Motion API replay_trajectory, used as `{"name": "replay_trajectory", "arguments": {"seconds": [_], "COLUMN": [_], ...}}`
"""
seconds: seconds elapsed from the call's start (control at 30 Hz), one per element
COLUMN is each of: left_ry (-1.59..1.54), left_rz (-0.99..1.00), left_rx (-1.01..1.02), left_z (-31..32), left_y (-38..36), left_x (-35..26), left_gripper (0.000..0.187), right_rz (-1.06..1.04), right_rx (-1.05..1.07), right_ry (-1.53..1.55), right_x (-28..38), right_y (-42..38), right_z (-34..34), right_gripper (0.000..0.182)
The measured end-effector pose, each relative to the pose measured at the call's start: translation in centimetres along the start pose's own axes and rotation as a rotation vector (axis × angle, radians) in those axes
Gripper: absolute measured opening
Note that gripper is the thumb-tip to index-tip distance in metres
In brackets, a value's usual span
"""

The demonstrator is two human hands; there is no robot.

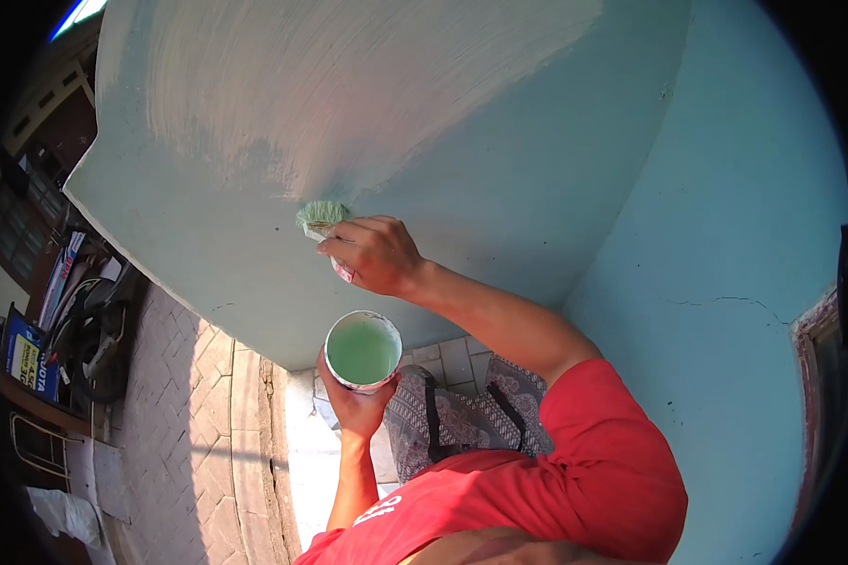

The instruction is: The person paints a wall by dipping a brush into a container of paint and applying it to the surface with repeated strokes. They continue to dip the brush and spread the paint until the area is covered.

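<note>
My right hand (379, 254) is closed around the handle of a paintbrush (323, 214), whose pale green bristles point up and overlap the wall (481, 217) in this view. Below it, my left hand (356, 405) grips a round white paint tub (364, 382) from underneath and the side. Light green paint (362, 352) fills part of the tub. Broad, streaky strokes of a paler coat (349, 75) spread over the upper part of the blue-green wall, ending just above the brush.
A second blue-green wall (725, 235) with a thin crack meets the first at a corner on the right, near a window frame (817, 330). At left, a motorbike (99, 339) and a blue sign (30, 356) stand beside the brick paving (165, 424).
</note>
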State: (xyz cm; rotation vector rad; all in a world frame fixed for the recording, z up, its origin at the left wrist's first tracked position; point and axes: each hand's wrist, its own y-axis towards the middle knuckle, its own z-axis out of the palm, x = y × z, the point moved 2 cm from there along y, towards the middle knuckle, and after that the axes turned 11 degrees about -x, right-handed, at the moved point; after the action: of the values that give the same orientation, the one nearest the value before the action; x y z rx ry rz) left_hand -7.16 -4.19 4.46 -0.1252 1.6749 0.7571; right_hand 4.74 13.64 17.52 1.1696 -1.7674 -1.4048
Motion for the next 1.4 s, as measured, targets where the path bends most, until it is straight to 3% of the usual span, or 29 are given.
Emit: {"name": "replay_trajectory", "arguments": {"seconds": [0.07,0.13,0.23,0.27,0.33,0.37,0.43,0.47,0.57,0.63,0.73,0.83,0.87,0.93,1.07,1.13,1.17,1.3,1.4], "left_ry": [0.014,0.056,0.073,0.075,0.117,0.083,0.071,0.06,0.046,0.049,0.065,0.032,0.044,0.061,0.044,0.066,0.075,0.016,-0.075], "left_rz": [0.025,0.023,-0.003,-0.006,-0.011,-0.043,-0.037,-0.032,-0.015,-0.015,-0.01,-0.036,-0.028,-0.028,-0.064,-0.078,-0.07,-0.063,-0.122], "left_rx": [0.004,-0.032,-0.035,-0.03,-0.064,-0.082,-0.07,-0.063,-0.013,0.006,0.036,0.063,0.056,0.047,0.081,0.086,0.091,0.151,0.197], "left_z": [-0.2,-0.6,-1.3,-1.2,-1.2,-0.9,-0.5,-0.3,1.2,2.2,3.3,4.1,4.1,3.8,4.4,4.9,5.4,7.8,9.9], "left_y": [-0.3,-0.8,-1.1,-1.2,-1.2,-1.3,-1.3,-1.2,-1.1,-0.9,-1.0,-1.2,-1.4,-2.0,-2.4,-2.8,-2.8,-2.6,-2.1], "left_x": [-0.1,-0.4,0.5,0.5,0.3,-0.1,0.1,0.1,-0.4,-0.7,-1.3,-1.4,-1.3,-1.2,-0.7,-0.9,-1.0,-1.2,-0.3], "left_gripper": [0.107,0.104,0.105,0.105,0.105,0.102,0.102,0.102,0.106,0.105,0.103,0.109,0.109,0.109,0.109,0.109,0.108,0.106,0.107], "right_rz": [0.164,0.31,0.353,0.211,0.374,0.378,0.082,-0.003,0.011,0.042,0.166,0.241,0.222,0.269,0.143,0.518,0.523,0.855,1.205], "right_rx": [-0.056,-0.247,-0.476,-0.558,-0.734,-0.736,-0.733,-0.696,-0.473,-0.377,-0.063,-0.073,-0.202,-0.349,-0.704,-0.782,-0.777,-0.884,-0.695], "right_ry": [0.085,0.095,-0.132,-0.313,-0.529,-0.534,-0.759,-0.691,-0.611,-0.395,-0.046,0.093,0.019,-0.042,-0.389,-0.434,-0.434,0.261,0.65], "right_x": [-2.6,-7.4,-14.2,-16.7,-17.8,-18.6,-19.3,-19.7,-13.7,-9.3,-4.1,-4.4,-6.1,-10.6,-20.4,-20.8,-20.1,-15.2,-10.0], "right_y": [0.6,2.9,5.5,6.1,7.3,6.9,6.5,5.3,0.3,-3.7,-7.6,-8.0,-7.4,-4.3,1.1,2.3,2.5,-2.0,-8.6], "right_z": [-3.2,-9.8,-21.4,-24.8,-29.7,-30.5,-31.3,-29.6,-18.6,-11.7,-5.8,-6.6,-8.3,-14.8,-27.6,-30.9,-31.2,-29.0,-25.7], "right_gripper": [0.013,0.009,0.01,0.01,0.01,0.01,0.009,0.011,0.015,0.02,0.012,0.014,0.011,0.012,0.013,0.011,0.011,0.03,0.032]}}
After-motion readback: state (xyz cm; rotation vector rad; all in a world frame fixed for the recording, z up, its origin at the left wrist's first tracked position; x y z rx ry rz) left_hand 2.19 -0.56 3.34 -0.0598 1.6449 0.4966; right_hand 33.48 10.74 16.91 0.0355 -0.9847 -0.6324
